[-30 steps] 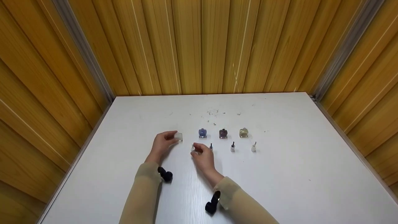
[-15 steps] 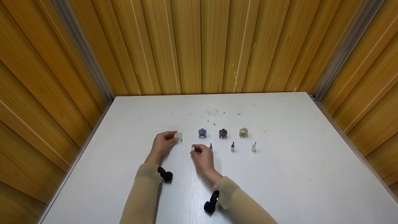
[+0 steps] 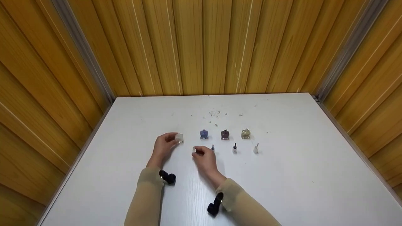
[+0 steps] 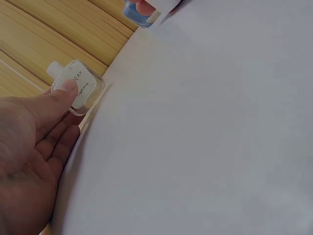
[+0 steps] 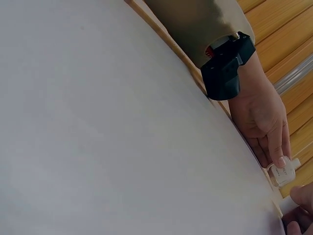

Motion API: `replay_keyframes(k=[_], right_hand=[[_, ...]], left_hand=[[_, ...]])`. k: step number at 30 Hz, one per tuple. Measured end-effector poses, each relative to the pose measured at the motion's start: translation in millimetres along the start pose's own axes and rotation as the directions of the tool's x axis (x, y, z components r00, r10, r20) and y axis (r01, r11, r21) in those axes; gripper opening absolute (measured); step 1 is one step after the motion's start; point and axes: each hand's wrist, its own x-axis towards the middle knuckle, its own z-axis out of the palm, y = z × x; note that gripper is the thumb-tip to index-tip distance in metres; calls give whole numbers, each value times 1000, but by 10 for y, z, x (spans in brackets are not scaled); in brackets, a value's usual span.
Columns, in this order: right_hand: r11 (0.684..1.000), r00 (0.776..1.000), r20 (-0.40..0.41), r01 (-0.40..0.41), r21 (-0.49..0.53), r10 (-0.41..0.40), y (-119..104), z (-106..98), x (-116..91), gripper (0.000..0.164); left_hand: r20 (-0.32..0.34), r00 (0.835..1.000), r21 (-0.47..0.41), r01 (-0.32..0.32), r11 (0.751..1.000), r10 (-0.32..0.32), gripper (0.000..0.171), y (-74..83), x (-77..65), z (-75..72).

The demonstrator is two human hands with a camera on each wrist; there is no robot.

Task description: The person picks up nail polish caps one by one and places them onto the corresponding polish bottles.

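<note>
A clear nail polish bottle (image 4: 89,90) with a white label is leaning in the left hand (image 3: 163,146), its uncapped neck pointing toward ten o'clock in the left wrist view; whether its base is touching the table (image 3: 282,182) cannot be told. The left thumb is pressing on the label and fingers are backing it, so that the grip is closing to the bottle's thickness. At four o'clock from this bottle in the head view, the right hand (image 3: 205,159) is pinching a white brush cap (image 3: 193,151) between thumb and fingertips, the gap between them being filled by the cap. Toward three o'clock from the clear bottle, a blue nail polish bottle (image 3: 204,135), a dark purple nail polish bottle (image 3: 225,135) and a gold glitter nail polish bottle (image 3: 246,134) are standing uncapped in a row. At six o'clock from the blue one, slightly toward five, a partly hidden brush cap (image 3: 213,148) is standing beside the right hand; a dark-brushed cap (image 3: 234,149) and a pale-brushed cap (image 3: 256,150) are standing farther toward three o'clock, brushes pointing up. Small dark flecks (image 3: 214,113) are dotting the tabletop toward twelve o'clock, where wood-grained panelling (image 3: 188,47) is rising behind.
</note>
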Motion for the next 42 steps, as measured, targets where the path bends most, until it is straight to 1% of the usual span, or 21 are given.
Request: replay_keyframes(k=[5,8,10,13,16,20,27,30,33,37,38,42], right_hand=[[1000,998,54,-13,-4,14,-28,-43,-2,26],[1000,997,74,-9,-9,10,-54,-85,-6,26],[1000,996,88,-22,-1,22,-79,-117,-13,25],[1000,992,122,-17,8,16,-118,-166,-32,25],[1000,986,169,-6,5,5,-163,-220,-68,23],[1000,974,225,14,-25,-7,-236,-307,-121,21],[990,946,314,111,-84,-80,-286,-461,-206,20],[985,936,341,134,-107,-90,-300,-547,-263,22],[979,928,355,161,-123,-108,-301,-653,-316,22],[973,926,359,181,-147,-118,-295,-822,-362,22],[971,926,359,181,-154,-116,-293,-869,-366,22],[962,929,353,191,-196,-113,-280,-1051,-371,21]], left_hand=[[-14,1000,-31,18,999,-18,32,3,-57,5],[-3,999,-69,34,997,-34,32,7,-85,21],[4,999,-84,44,995,-43,32,11,-100,30],[14,999,-88,46,995,-45,32,26,-141,33],[41,999,-89,28,996,-24,29,44,-208,29],[97,995,-96,9,995,0,28,64,-311,25],[179,983,-106,-4,994,23,28,105,-490,53],[206,977,-111,-29,993,52,28,139,-570,86],[234,969,-106,-56,993,79,28,175,-646,129],[259,958,-118,-92,989,120,28,229,-734,206],[262,956,-122,-107,987,136,28,243,-752,231],[286,944,-137,-131,982,166,29,303,-816,351]])
